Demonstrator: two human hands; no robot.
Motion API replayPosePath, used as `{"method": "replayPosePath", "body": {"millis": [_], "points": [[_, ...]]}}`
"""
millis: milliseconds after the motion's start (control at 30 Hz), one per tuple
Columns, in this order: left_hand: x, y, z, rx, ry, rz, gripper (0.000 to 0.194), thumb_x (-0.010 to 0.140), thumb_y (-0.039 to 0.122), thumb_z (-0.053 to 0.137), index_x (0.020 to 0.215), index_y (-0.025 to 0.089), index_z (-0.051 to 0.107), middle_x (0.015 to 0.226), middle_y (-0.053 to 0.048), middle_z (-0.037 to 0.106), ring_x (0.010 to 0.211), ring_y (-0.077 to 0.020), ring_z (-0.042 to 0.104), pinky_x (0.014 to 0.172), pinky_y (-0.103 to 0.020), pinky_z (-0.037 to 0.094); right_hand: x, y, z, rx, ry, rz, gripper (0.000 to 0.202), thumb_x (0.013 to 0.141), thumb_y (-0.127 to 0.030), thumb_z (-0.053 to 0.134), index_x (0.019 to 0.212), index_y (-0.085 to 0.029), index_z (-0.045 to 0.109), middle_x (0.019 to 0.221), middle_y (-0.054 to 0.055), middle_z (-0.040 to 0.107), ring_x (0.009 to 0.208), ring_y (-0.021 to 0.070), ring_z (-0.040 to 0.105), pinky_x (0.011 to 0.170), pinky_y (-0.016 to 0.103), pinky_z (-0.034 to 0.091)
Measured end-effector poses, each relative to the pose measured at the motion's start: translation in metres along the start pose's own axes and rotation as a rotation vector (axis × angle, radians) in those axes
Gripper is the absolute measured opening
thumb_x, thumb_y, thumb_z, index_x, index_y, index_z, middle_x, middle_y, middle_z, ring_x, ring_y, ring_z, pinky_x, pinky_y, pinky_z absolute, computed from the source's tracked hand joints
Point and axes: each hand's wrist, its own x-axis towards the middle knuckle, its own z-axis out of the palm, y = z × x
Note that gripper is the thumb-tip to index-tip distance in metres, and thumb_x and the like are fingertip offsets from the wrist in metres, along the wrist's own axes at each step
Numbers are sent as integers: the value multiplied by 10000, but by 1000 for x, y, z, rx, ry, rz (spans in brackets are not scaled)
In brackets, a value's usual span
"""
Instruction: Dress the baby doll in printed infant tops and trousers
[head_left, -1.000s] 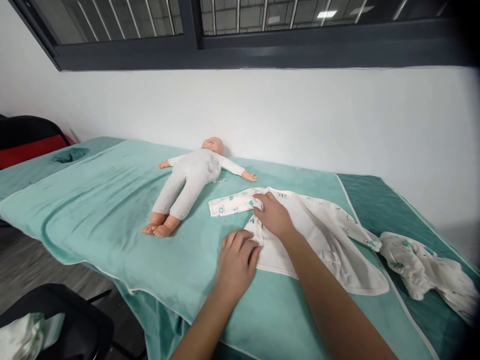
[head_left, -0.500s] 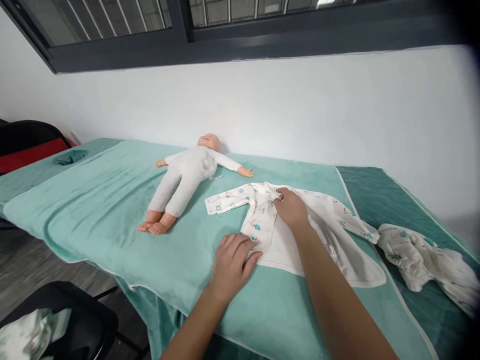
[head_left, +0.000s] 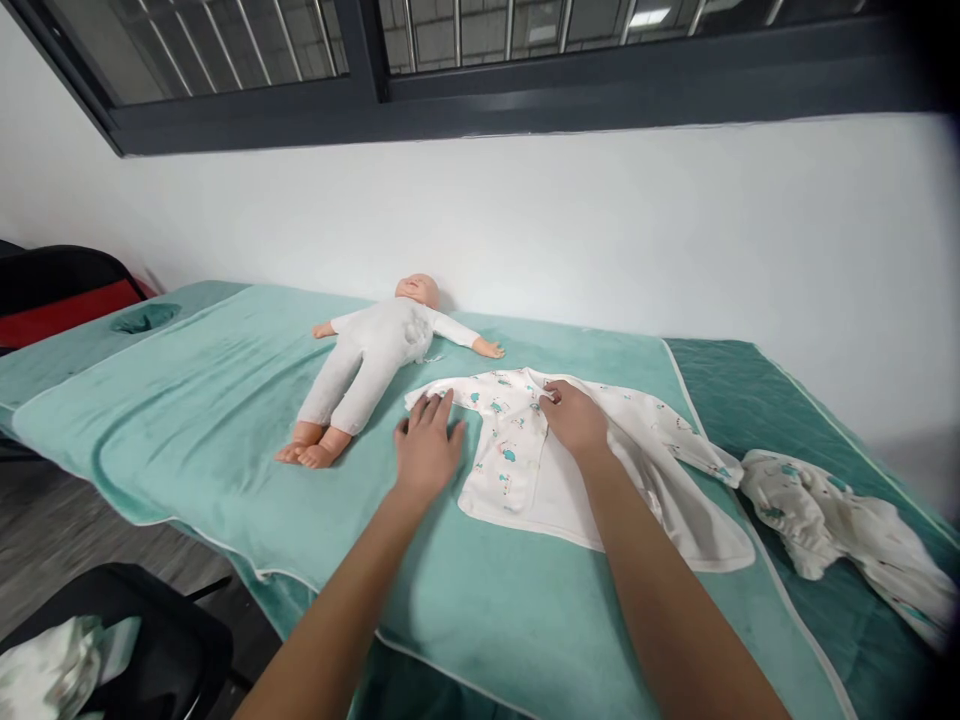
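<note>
A white baby shirt (head_left: pixel 517 450) with small green and pink prints lies spread on the green towel (head_left: pixel 247 420), its front partly opened. My right hand (head_left: pixel 576 418) pinches the shirt's front edge near the neckline. At the sleeve on the left, my left hand (head_left: pixel 429 440) has its fingers spread, the tips at the cuff; it grips nothing that I can see. Beyond the shirt, a baby doll (head_left: pixel 382 340) in a white cloth body lies on its back, head toward the wall, one arm stretched toward the shirt.
Crumpled printed baby clothing (head_left: pixel 832 520) lies at the right, touching the shirt's other sleeve. A black chair (head_left: pixel 172 620) with a white cloth bundle (head_left: pixel 60 660) stands at the lower left. Behind the bed rises a white wall (head_left: pixel 570 230) under a dark window frame (head_left: pixel 525 105).
My left hand has moved from the shirt's lower hem up and left to the sleeve cuff. My right hand stays at the neckline. The view has tilted up slightly.
</note>
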Motion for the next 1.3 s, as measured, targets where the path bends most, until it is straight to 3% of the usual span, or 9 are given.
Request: {"method": "replayPosePath", "body": {"millis": [200,367,467,600,767,933,1033,1133,1300], "points": [[11,-15,3,111,107,-84,545,918,382,494,1439,229,457,1482,-183,449,1411,-372,334,1081,-584,329,1,0,1,-7,-5,7,335,873,-344,480,1158,-289,648,1066,12,705,947,211,634,749,295,422],[7,-7,1,145,270,30,501,905,218,484,1406,229,480,1547,-164,341,1444,-352,269,1100,-564,307,0,1,1,-2,-11,3,330,872,-345,473,1150,-292,644,1051,9,704,941,209,635,753,297,417],[7,-6,2,152,196,81,388,929,216,441,1293,244,573,1455,-122,493,1401,-322,357,1114,-576,273,0,1,0,-1,-10,1,330,869,-342,476,1147,-293,645,1032,4,706,934,211,636,748,297,417],[6,-8,4,138,191,3,295,943,308,444,1124,232,663,1177,-129,667,1139,-325,568,1034,-551,356,0,1,0,9,-12,7,333,864,-337,485,1148,-280,650,1024,13,709,928,211,638,731,292,414],[5,-10,5,113,223,-135,453,927,401,464,1328,215,561,1180,-185,633,1144,-375,537,947,-548,410,0,1,0,13,-16,6,339,861,-342,484,1153,-287,648,1008,9,715,906,215,641,707,292,406],[19,-18,4,-33,185,-281,655,894,435,510,1490,209,360,1345,-196,575,1269,-400,467,1018,-598,332,0,2,1,13,-13,4,347,861,-344,488,1159,-274,651,1012,22,713,894,207,642,705,287,413],[36,-26,3,-176,184,-402,559,863,453,556,1384,259,497,1195,-144,675,1193,-377,541,1019,-582,323,1,2,1,7,-10,-3,343,861,-335,488,1154,-272,653,1017,23,711,906,207,641,719,287,416],[51,-35,3,-338,206,-450,395,834,479,589,1161,263,632,939,-75,712,949,-294,638,944,-488,395,0,2,1,1,-7,-1,334,860,-337,487,1146,-284,653,1013,14,711,902,206,640,718,289,414],[62,-41,9,-466,322,-499,282,807,451,605,931,198,600,814,-25,632,704,-174,571,717,-322,437,0,1,0,-8,-23,13,332,865,-341,482,1143,-281,652,1011,16,711,893,204,639,709,290,409]]}}
